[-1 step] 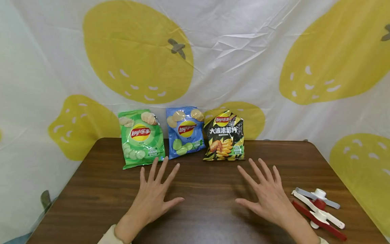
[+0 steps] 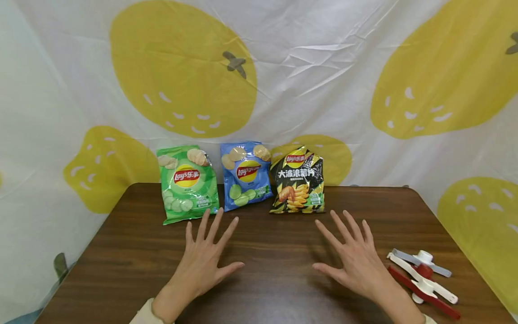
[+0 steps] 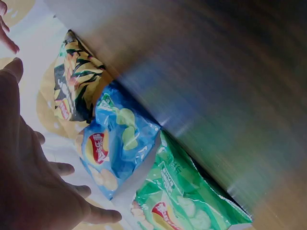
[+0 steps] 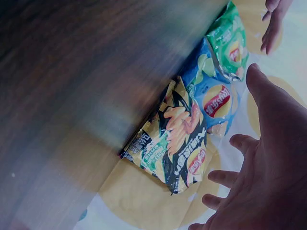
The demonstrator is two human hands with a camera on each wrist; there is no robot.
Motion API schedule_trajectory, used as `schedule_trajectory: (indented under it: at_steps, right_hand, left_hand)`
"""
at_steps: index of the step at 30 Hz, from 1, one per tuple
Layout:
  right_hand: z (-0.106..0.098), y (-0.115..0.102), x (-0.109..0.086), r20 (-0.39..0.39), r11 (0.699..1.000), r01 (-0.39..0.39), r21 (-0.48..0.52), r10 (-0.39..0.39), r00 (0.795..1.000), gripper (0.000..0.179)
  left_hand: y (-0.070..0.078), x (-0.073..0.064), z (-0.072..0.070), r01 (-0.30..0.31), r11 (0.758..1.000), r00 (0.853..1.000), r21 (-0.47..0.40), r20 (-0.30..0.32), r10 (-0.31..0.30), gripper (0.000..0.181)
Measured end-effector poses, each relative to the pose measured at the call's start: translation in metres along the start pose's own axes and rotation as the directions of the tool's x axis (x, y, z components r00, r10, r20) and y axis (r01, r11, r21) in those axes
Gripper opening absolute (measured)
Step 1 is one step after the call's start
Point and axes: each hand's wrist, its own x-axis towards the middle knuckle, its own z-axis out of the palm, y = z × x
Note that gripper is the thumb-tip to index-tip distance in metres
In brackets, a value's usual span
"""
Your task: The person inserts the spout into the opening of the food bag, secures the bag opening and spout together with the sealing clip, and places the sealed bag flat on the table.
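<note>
Three chip bags stand in a row at the back of the table: a green bag (image 2: 188, 184) on the left, a blue bag (image 2: 247, 175) in the middle and a black and yellow bag (image 2: 298, 182) on the right. My left hand (image 2: 204, 261) is held over the table with fingers spread, its fingertips overlapping the lower edge of the green bag in the head view. To the right, my right hand (image 2: 356, 261) is spread the same way, nearest to the black and yellow bag. Neither hand holds anything. Both wrist views show the bags beyond the spread fingers.
At the table's right side lie several bag-clip-like plastic pieces: a grey one (image 2: 441, 270), a white one (image 2: 447, 293) and a red one (image 2: 445, 308), crossing one another. Behind the brown wooden table (image 2: 275, 297) hangs a white cloth (image 2: 307, 72) printed with yellow fruit.
</note>
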Motion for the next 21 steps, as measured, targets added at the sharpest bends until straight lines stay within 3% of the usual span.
schedule_trajectory:
  at_steps: [21]
  right_hand:
    - [-0.0029, -0.0033, -0.0011, 0.021, 0.998, -0.006, 0.058, 0.005, 1.000, 0.087]
  left_hand:
    - [0.0022, -0.0021, 0.0022, -0.027, 0.999, 1.000, -0.026, -0.001, 0.027, 0.099]
